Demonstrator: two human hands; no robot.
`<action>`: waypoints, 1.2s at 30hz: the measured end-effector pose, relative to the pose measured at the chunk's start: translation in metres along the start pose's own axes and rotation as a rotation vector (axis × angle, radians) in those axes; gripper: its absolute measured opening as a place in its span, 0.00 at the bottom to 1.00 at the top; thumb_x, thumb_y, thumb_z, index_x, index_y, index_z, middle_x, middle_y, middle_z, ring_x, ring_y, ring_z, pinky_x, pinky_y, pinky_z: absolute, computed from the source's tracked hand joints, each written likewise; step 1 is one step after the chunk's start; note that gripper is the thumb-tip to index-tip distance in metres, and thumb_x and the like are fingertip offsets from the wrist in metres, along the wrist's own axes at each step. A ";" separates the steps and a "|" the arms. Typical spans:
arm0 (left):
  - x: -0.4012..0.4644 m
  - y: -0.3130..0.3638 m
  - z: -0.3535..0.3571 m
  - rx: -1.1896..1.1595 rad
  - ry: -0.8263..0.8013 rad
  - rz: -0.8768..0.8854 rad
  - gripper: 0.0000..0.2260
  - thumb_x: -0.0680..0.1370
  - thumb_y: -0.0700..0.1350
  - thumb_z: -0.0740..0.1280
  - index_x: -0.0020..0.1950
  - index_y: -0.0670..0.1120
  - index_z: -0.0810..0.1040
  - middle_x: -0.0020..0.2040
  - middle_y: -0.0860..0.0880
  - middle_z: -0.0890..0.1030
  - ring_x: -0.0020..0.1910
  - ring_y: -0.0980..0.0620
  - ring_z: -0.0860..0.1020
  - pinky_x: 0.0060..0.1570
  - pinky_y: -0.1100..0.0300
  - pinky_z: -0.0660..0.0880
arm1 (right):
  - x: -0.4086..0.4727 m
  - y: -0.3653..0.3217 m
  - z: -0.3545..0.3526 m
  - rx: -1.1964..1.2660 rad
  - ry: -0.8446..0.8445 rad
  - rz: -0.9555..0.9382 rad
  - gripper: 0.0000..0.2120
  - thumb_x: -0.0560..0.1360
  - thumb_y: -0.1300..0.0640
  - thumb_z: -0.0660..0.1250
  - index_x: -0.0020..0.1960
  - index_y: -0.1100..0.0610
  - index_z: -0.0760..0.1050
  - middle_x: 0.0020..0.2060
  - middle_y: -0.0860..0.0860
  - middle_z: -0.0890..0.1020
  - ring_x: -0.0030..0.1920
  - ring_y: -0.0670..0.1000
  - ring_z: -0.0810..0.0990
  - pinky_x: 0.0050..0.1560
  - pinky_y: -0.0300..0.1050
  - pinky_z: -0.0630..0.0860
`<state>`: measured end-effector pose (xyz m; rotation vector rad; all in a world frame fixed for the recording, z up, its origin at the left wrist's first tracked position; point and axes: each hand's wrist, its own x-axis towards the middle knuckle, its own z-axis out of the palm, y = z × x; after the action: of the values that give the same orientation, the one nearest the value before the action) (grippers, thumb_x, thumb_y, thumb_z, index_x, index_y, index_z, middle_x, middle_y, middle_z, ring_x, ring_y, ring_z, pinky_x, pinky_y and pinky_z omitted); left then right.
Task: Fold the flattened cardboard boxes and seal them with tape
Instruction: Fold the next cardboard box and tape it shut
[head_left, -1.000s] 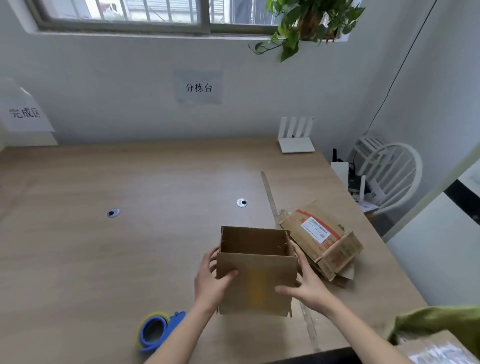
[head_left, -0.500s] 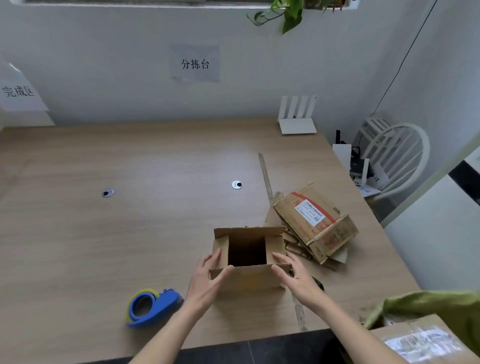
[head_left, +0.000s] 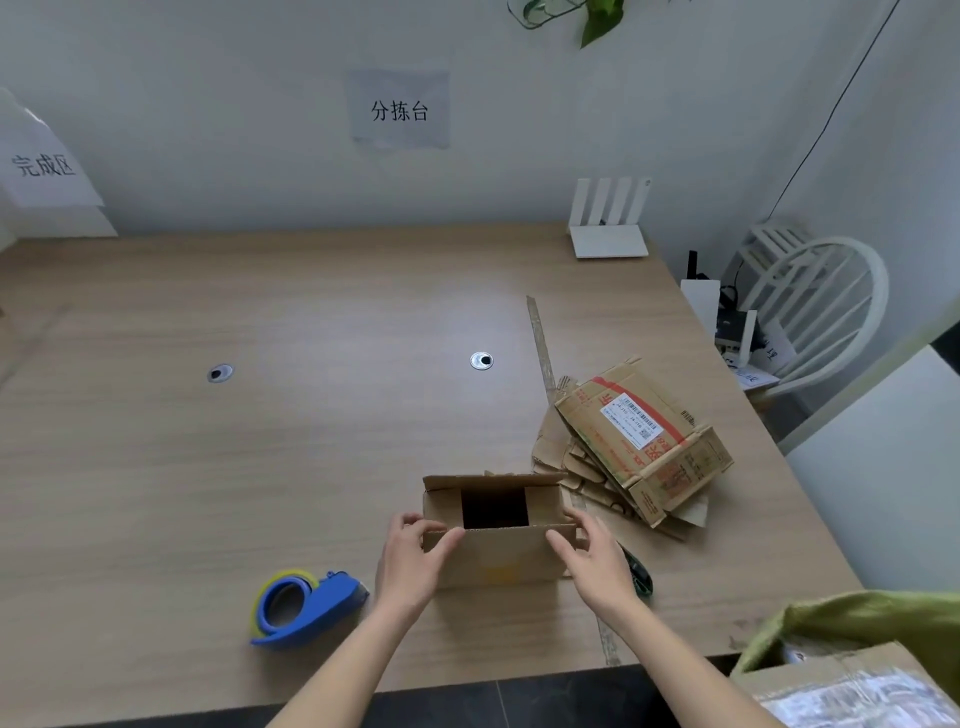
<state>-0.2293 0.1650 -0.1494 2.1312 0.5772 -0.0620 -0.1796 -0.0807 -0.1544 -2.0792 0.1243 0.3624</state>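
Blue tape dispenser (head_left: 304, 608) lying untouched at the near left of the table (head_left: 260, 467), just beside the action. Left hand (head_left: 415, 558) gripping the near left corner of the small cardboard box (head_left: 496, 558), thumb hooked over the front flap. Box stood up near the front edge, side flaps folded in, centre gap dark and open — long flaps not yet closed, no tape on. Right hand (head_left: 592, 558) gripping the near right corner likewise. Judging progress: early, folding under way, sealing all to come. Further right, flattened boxes (head_left: 639, 436) stacked and waiting, crowding the box's far corner; white chair (head_left: 821, 312) beyond.
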 end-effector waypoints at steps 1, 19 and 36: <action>0.001 -0.003 0.002 0.024 0.013 -0.004 0.18 0.74 0.62 0.70 0.58 0.53 0.80 0.59 0.55 0.72 0.57 0.54 0.76 0.50 0.60 0.76 | 0.001 0.000 0.001 -0.023 0.016 0.010 0.20 0.78 0.45 0.70 0.69 0.38 0.71 0.61 0.42 0.76 0.56 0.43 0.78 0.54 0.54 0.83; 0.009 -0.032 0.002 0.404 -0.001 0.309 0.28 0.79 0.63 0.57 0.77 0.56 0.64 0.78 0.61 0.54 0.78 0.55 0.59 0.72 0.52 0.68 | 0.024 0.004 0.010 -0.768 0.143 -0.577 0.16 0.74 0.55 0.77 0.61 0.53 0.84 0.64 0.48 0.82 0.66 0.50 0.79 0.67 0.48 0.76; -0.007 -0.128 -0.057 0.537 0.140 0.196 0.28 0.77 0.59 0.69 0.75 0.56 0.68 0.71 0.52 0.71 0.65 0.48 0.74 0.61 0.52 0.74 | 0.019 0.004 0.042 -0.475 0.085 -0.441 0.14 0.81 0.57 0.67 0.66 0.50 0.81 0.62 0.49 0.80 0.64 0.50 0.74 0.62 0.45 0.74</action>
<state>-0.2992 0.2699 -0.2116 2.7231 0.4629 0.0483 -0.1711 -0.0459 -0.1830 -2.5091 -0.4022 0.0292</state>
